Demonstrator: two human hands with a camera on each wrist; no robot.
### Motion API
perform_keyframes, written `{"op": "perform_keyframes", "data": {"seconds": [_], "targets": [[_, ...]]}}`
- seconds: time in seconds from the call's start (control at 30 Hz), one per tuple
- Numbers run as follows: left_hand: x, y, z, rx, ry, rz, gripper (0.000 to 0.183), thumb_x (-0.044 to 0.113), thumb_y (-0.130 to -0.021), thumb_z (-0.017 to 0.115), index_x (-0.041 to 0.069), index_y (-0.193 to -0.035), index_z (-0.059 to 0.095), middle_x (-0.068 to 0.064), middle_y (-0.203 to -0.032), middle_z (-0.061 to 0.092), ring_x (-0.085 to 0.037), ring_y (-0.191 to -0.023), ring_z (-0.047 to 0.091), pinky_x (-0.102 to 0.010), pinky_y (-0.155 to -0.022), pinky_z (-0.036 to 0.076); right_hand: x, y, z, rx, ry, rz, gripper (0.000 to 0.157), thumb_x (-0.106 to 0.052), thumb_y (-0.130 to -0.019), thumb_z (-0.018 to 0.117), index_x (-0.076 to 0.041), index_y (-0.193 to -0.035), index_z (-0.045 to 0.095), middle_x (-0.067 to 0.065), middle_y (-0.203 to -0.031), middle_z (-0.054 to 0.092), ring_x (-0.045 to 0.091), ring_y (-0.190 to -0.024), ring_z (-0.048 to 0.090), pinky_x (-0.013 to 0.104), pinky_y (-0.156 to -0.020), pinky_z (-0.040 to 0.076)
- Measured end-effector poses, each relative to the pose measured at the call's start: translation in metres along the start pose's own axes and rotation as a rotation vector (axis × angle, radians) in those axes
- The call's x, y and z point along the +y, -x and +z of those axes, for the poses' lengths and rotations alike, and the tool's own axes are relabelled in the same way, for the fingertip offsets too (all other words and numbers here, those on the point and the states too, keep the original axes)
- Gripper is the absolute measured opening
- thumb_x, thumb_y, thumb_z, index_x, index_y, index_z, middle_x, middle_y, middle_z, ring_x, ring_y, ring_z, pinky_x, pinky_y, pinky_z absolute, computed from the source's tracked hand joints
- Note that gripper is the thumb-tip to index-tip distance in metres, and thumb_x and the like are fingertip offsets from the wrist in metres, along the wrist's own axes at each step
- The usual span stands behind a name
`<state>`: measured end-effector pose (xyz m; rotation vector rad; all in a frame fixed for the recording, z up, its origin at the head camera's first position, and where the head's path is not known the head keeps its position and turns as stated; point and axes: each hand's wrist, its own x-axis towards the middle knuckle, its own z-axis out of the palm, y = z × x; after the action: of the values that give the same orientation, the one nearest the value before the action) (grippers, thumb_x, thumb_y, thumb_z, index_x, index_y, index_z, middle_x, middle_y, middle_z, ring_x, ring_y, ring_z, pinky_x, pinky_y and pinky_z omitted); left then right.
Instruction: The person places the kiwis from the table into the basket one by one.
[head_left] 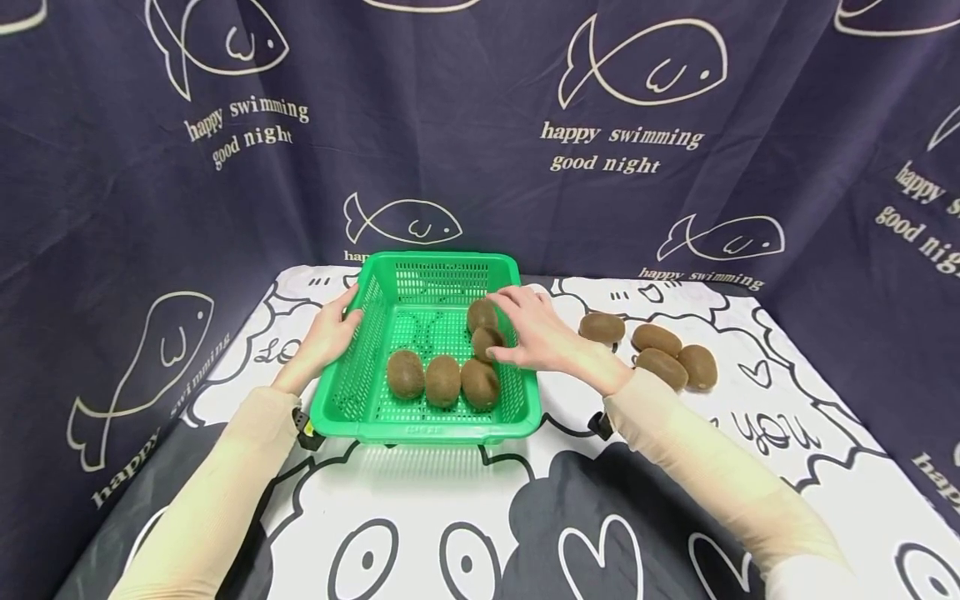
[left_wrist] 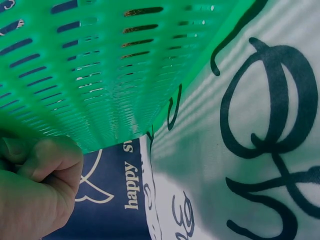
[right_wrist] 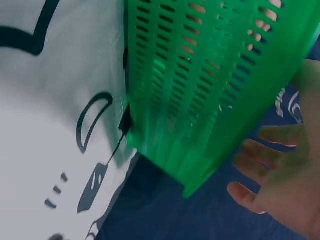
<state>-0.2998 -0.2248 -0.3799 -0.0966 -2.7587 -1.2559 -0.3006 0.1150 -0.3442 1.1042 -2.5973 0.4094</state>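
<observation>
A green plastic basket (head_left: 450, 433) with slotted walls stands in front of me with several brown kiwis inside. My left hand (head_left: 335, 329) holds the left rim, thumb over the edge; the left wrist view shows its curled fingers (left_wrist: 55, 160) at the slotted wall. My right hand (head_left: 536, 329) reaches over the right rim. Its thumb and fingers close around a kiwi (head_left: 487, 342) by the right wall, beside another kiwi (head_left: 481, 313) farther back. Three more kiwis line the front, one of them the middle kiwi (head_left: 442, 381). The right wrist view hides the gripped kiwi behind the wall.
Right of the basket, several loose kiwis lie on the patterned cloth, including a far kiwi (head_left: 602, 327) and an outer kiwi (head_left: 698, 367). A dark curtain (head_left: 480, 142) with fish drawings hangs behind the table.
</observation>
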Motion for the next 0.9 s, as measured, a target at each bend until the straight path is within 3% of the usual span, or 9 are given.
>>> {"op": "perform_keyframes", "data": {"seconds": [0.2,0.3,0.43,0.57,0.9], "targets": [[0.0,0.0,0.0,-0.006,0.025,-0.005,0.058,0.018,-0.1,0.04,0.012,-0.154,0.021,-0.018,-0.157,0.026,-0.04,-0.138,0.037,-0.054,-0.113,0.031,0.031,0.011,-0.007,0.152,-0.025,0.141,0.054,-0.03,-0.089,0.065,0.004,-0.13,0.053,0.024,-0.127,0.055,0.04,-0.116,0.05,0.056,-0.096,0.038],[-0.001,-0.001,0.0,-0.01,0.026,-0.004,0.058,0.018,-0.1,0.039,0.012,-0.154,0.02,-0.018,-0.158,0.025,-0.04,-0.138,0.037,-0.054,-0.113,0.031,0.053,0.021,-0.007,0.154,0.025,0.276,0.052,-0.027,-0.088,0.063,0.006,-0.128,0.055,0.027,-0.124,0.055,0.044,-0.115,0.049,0.056,-0.098,0.039],[-0.001,-0.001,-0.001,-0.012,0.015,-0.003,0.058,0.018,-0.1,0.039,0.011,-0.154,0.02,-0.019,-0.157,0.025,-0.041,-0.137,0.039,-0.054,-0.112,0.031,0.078,0.035,-0.005,0.046,0.104,0.465,0.054,-0.03,-0.089,0.059,0.007,-0.128,0.053,0.032,-0.123,0.052,0.05,-0.113,0.047,0.059,-0.094,0.041],[0.0,-0.001,-0.002,-0.011,0.008,-0.006,0.058,0.018,-0.1,0.039,0.011,-0.154,0.02,-0.02,-0.157,0.025,-0.041,-0.138,0.037,-0.054,-0.113,0.03,0.095,0.044,-0.002,-0.064,0.136,0.593,0.059,-0.035,-0.09,0.054,0.007,-0.131,0.049,0.036,-0.125,0.047,0.055,-0.113,0.045,0.063,-0.089,0.042],[0.0,0.0,0.0,-0.009,-0.001,-0.01,0.058,0.018,-0.1,0.039,0.012,-0.154,0.02,-0.02,-0.157,0.025,-0.041,-0.142,0.031,-0.054,-0.116,0.026,0.119,0.055,0.013,-0.294,0.164,0.72,0.066,-0.046,-0.091,0.046,-0.001,-0.139,0.04,0.038,-0.128,0.045,0.056,-0.116,0.044,0.065,-0.089,0.043]]}}
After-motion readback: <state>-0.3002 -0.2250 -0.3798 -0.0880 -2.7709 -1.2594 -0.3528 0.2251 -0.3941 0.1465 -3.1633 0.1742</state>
